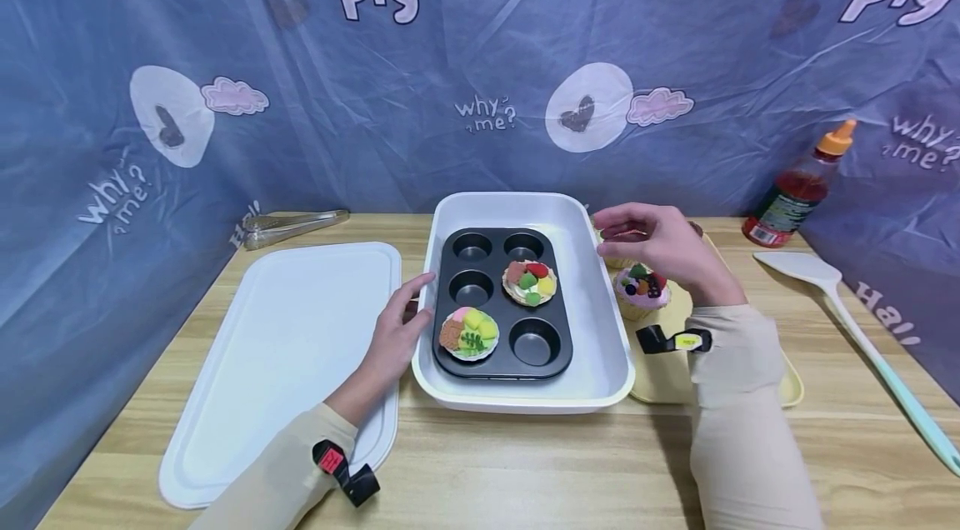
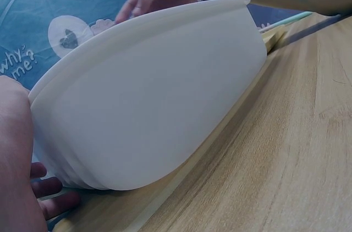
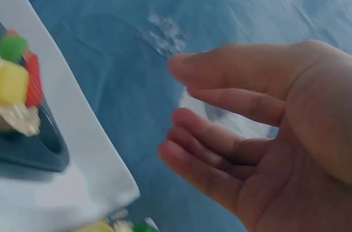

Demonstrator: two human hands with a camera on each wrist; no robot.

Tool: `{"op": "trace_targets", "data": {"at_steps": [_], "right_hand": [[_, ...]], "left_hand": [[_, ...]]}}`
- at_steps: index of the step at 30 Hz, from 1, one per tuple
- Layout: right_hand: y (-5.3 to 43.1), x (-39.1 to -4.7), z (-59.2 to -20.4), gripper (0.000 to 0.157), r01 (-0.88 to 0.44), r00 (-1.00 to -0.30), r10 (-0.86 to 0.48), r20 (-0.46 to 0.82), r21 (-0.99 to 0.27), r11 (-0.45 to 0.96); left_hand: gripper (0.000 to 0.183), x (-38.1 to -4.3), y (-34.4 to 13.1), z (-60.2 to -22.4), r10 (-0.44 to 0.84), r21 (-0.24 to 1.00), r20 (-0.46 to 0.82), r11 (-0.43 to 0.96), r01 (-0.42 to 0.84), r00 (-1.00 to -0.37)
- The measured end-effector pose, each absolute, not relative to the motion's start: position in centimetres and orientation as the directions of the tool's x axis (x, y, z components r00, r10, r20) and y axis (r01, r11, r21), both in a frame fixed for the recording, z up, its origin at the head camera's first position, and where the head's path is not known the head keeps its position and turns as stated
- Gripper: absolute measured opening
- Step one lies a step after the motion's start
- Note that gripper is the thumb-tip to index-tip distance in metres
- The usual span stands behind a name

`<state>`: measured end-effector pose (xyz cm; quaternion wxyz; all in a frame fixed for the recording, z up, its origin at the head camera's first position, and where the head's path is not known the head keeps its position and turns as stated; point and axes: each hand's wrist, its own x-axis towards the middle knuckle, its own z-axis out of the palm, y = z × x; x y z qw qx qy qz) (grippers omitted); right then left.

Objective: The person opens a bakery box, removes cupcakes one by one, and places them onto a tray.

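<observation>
A white plastic tub holds a dark muffin tin with two topped toy tarts in its cups: one tart front left, another tart middle right. My left hand is at the tub's left side, its fingertips at the rim; in the left wrist view, several fingers lie low beside the outer wall. Over the tub's right rim hovers my right hand, fingers loosely bent and holding nothing. Below it, a toy cupcake with berries stands on a yellow tray, near another partly hidden one.
A white board lies left of the tub, with metal tongs behind it. At the right are a sauce bottle with an orange cap and a long white-and-teal spatula. A blue printed curtain hangs behind the table.
</observation>
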<state>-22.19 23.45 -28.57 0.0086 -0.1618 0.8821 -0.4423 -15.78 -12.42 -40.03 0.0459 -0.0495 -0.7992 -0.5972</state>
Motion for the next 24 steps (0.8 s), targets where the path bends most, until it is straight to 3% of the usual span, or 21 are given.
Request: {"op": "trace_targets", "data": {"at_steps": [10,24], "right_hand": [[19.1,-22.1,-28.8,0.03,-0.327,-0.931,-0.318,0.177,-0.793,0.515],[16.0,-23.2,-31.5,0.04,-0.29,-0.929,-0.354,0.11,-0.81,0.51]], "left_hand": [[0.053,-15.7,-12.5,-40.1,0.025,0.95,0.13,0.281,0.132,-0.991],[0.053,-15.7,-12.4,-39.7,0.024,0.953,0.129,0.274,0.13,-0.991]]}}
